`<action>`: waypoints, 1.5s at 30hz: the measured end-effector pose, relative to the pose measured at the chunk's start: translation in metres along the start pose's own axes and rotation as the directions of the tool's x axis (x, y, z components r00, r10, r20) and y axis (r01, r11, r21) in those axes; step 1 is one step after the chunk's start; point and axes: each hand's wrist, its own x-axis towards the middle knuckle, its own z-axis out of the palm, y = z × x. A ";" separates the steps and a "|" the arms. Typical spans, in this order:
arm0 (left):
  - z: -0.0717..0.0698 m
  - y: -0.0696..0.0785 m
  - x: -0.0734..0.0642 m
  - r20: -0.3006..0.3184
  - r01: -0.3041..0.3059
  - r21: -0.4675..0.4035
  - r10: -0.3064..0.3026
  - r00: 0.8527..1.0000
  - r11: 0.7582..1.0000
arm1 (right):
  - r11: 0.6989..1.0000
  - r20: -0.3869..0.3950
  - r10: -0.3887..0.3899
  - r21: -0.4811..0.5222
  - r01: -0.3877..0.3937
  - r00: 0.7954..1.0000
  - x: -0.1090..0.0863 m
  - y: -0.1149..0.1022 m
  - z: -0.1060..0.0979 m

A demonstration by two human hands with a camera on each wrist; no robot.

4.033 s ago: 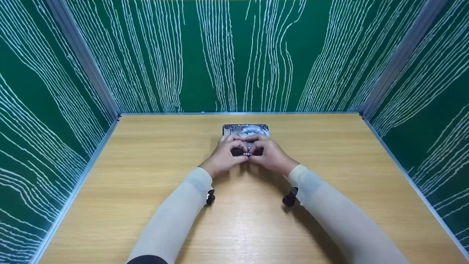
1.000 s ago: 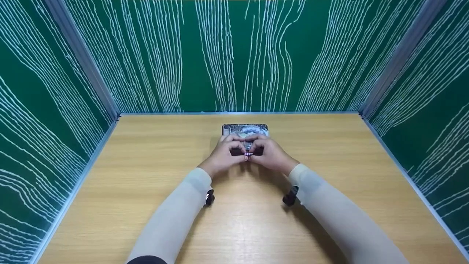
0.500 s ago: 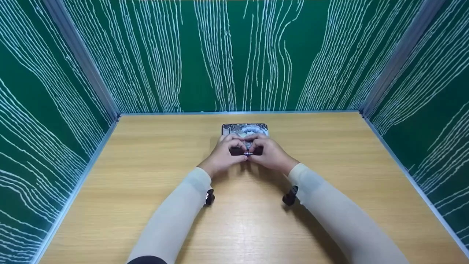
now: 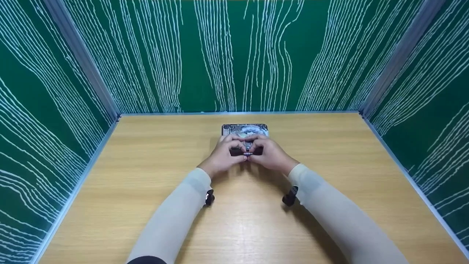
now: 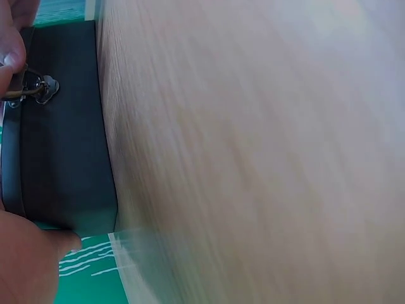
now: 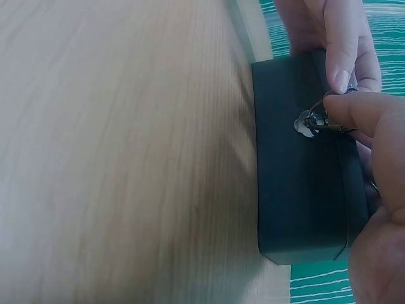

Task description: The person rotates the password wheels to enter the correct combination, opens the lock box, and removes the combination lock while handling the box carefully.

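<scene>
Left hand (image 4: 224, 154) and right hand (image 4: 273, 154) pinch a small metal clasp (image 6: 307, 124) between thumbs and fingers, at the front of a dark box (image 6: 292, 183) on a wooden table (image 4: 165, 146). A slack or uneven pinch could let the clasp slip.

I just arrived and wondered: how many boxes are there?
1: the box, toward the far edge of the table, touched by left hand and right hand; no others show.

Cream-sleeved left arm (image 4: 172, 216) and cream-sleeved right arm (image 4: 340, 212) stretched forward, angled inward. Bare left hand (image 4: 221, 156) and bare right hand (image 4: 273, 154) placed close together, wrists (image 4: 206, 168) set wider; thumbs pointed inward, fingers (image 4: 231, 138) bent, pinch formed by each.
</scene>
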 end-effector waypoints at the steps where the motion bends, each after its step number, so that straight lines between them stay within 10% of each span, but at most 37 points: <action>1: 0.000 0.000 0.000 0.002 0.000 0.000 0.000 1.000 1.000 | 1.000 0.000 0.000 -0.002 0.000 1.000 0.000 0.000 0.000; 45: 0.001 -0.003 0.003 -0.001 -0.039 0.043 0.039 0.999 0.998 | 1.000 -0.010 -0.005 0.008 0.005 1.000 0.001 -0.001 0.000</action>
